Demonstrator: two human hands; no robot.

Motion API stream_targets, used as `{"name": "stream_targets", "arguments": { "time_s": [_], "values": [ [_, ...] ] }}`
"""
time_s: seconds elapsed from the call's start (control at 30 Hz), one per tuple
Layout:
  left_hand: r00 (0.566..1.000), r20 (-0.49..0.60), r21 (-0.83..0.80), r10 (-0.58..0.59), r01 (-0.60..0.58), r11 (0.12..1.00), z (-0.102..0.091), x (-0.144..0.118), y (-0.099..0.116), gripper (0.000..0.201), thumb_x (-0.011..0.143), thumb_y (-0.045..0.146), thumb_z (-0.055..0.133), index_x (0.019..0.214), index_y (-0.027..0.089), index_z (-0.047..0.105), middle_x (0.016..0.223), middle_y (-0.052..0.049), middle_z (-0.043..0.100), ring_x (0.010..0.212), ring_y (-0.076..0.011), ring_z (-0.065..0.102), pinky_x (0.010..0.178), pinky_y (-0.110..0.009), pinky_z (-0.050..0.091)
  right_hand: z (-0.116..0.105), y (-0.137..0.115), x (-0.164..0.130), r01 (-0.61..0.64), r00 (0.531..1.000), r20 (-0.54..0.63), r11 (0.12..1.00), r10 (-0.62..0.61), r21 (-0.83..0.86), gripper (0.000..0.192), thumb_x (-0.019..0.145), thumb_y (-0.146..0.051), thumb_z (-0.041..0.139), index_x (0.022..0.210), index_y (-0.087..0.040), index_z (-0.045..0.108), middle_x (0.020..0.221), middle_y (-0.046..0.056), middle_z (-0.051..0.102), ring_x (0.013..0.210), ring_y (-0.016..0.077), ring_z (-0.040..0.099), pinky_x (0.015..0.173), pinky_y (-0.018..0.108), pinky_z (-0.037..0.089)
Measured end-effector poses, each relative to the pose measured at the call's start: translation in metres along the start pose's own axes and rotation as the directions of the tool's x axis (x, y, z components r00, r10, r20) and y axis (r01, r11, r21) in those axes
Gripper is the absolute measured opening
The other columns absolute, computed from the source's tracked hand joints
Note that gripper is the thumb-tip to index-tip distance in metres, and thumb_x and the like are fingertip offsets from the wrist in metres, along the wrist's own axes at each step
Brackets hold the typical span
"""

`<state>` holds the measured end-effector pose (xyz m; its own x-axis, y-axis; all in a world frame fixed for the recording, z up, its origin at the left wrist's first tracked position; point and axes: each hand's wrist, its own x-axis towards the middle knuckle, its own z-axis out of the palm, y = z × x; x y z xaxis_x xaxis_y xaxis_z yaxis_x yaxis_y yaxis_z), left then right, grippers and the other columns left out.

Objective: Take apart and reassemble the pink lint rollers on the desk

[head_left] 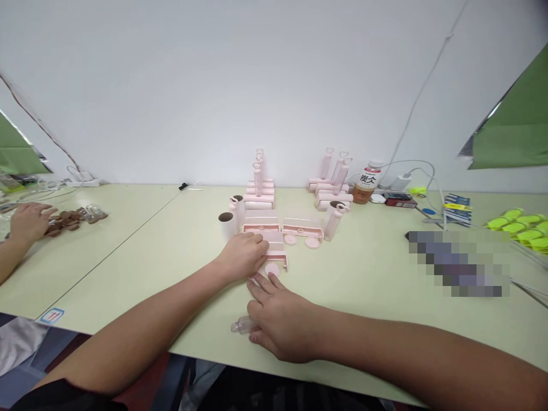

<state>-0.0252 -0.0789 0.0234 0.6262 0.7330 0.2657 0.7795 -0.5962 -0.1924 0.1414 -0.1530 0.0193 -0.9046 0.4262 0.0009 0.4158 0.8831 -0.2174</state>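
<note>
My left hand (244,256) is closed at the left end of a small open pink plastic case (280,260) with a translucent lid; its fingertips are partly hidden. Close below, my right hand (285,322) has a clear plastic tube (242,326) between thumb and forefinger, the narrow neck poking out to the left. Two other right fingers reach forward to the edge of a round pink disc (272,269) beside the case. Another open pink case (303,230) lies behind, with two pink discs (312,243) in front of it.
White cardboard tubes (226,225) and pink tubes with heart-shaped loops (334,220) stand around the cases. Closed pink cases (259,202) are stacked behind. At right are a drink bottle (367,182), cables and yellow-green items (518,225). Another person's hand (29,221) is at far left by brown pieces (66,221).
</note>
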Motion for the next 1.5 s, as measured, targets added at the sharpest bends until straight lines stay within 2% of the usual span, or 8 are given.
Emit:
{"name": "stream_targets", "arguments": {
  "time_s": [0.6,0.8,0.9,1.0,1.13,1.27,1.4,1.5],
  "values": [
    [0.998,0.047,-0.037,0.05,-0.048,0.998,-0.005,0.002,-0.001,0.02,0.087,0.026,0.054,0.072,0.016,0.062,0.073,-0.005,0.062,0.07,-0.019,0.058,0.059,-0.029,0.038,0.005,0.01,0.018,-0.092,0.995,-0.034,0.995,0.091,-0.037,0.043,0.092,-0.039,0.046,0.107,-0.004,0.063,0.124,0.03,0.054,0.126,0.044,0.042,0.102,0.062,0.031],
    [0.999,0.009,-0.272,0.043,-0.039,0.962,-0.026,-0.003,-0.001,0.023,0.089,0.022,0.048,0.074,0.017,0.065,0.07,-0.003,0.062,0.066,-0.016,0.056,0.057,-0.027,0.038,0.01,0.012,0.017,-0.076,0.992,-0.101,0.997,0.074,-0.023,0.042,0.092,-0.038,0.046,0.105,-0.002,0.064,0.127,0.03,0.051,0.131,0.0448,0.033,0.105,0.063,0.027],
    [0.998,-0.059,-0.482,-0.005,-0.024,0.876,-0.046,-0.01,0.0,0.023,0.091,0.023,0.046,0.081,0.018,0.065,0.074,-0.002,0.065,0.07,-0.0151,0.057,0.061,-0.025,0.04,0.009,0.011,0.016,-0.072,0.987,-0.144,0.997,0.071,-0.006,0.041,0.093,-0.037,0.046,0.107,-0.002,0.062,0.135,0.03,0.045,0.136,0.0438,0.025,0.107,0.06,0.024],
    [0.989,-0.147,-0.642,-0.01,-0.088,0.762,-0.062,-0.019,-0.001,0.022,0.093,0.025,0.046,0.081,0.017,0.063,0.073,-0.002,0.065,0.067,-0.0127,0.056,0.061,-0.024,0.042,-0.004,0.009,0.015,-0.073,0.972,-0.221,0.997,0.078,0.03,0.041,0.094,-0.036,0.046,0.117,-0.005,0.057,0.136,0.024,0.047,0.133,0.0379,0.032,0.107,0.056,0.028],
    [0.961,-0.275,-0.753,0.008,-0.221,0.62,-0.068,-0.028,-0.003,0.023,0.091,0.033,0.049,0.09,0.016,0.063,0.072,-0.003,0.06,0.065,-0.0123,0.053,0.059,-0.024,0.043,-0.031,0.009,0.008,-0.173,0.914,-0.33,0.962,0.236,0.21,0.032,0.095,-0.037,0.043,0.11,-0.013,0.057,0.105,0.013,0.064,0.096,0.027,0.057,0.084,0.043,0.043],
    [0.95,-0.311,-0.766,-0.02,-0.238,0.597,-0.06,-0.03,-0.002,0.022,0.086,0.033,0.058,0.101,0.017,0.063,0.079,-0.003,0.063,0.066,-0.012,0.055,0.06,-0.023,0.043,-0.045,0.016,0.003,-0.176,0.873,-0.343,0.878,0.348,0.444,0.033,0.096,-0.047,0.042,0.101,-0.017,0.054,0.087,0.006,0.064,0.073,0.0181,0.057,0.063,0.03,0.04],
    [0.897,-0.298,-0.869,-0.327,-0.113,0.481,-0.05,-0.027,-0.007,0.02,0.086,0.036,0.061,0.091,0.017,0.062,0.069,0.0,0.059,0.057,-0.0095,0.05,0.053,-0.022,0.041,-0.046,0.029,0.004,-0.135,0.865,-0.304,0.768,0.4,0.626,0.027,0.089,-0.046,0.055,0.088,-0.019,0.054,0.072,-0.002,0.056,0.063,0.0128,0.05,0.056,0.024,0.035],
    [0.819,-0.173,-0.982,-0.547,-0.098,0.163,-0.046,-0.024,-0.013,0.031,0.082,0.047,0.063,0.084,0.017,0.06,0.055,0.005,0.046,0.047,-0.0073,0.04,0.046,-0.021,0.034,-0.044,0.036,0.008,-0.093,0.881,-0.244,0.653,0.406,0.752,0.032,0.086,-0.049,0.058,0.078,-0.018,0.056,0.067,-0.004,0.049,0.061,0.0112,0.045,0.054,0.023,0.032]
  ]
}}
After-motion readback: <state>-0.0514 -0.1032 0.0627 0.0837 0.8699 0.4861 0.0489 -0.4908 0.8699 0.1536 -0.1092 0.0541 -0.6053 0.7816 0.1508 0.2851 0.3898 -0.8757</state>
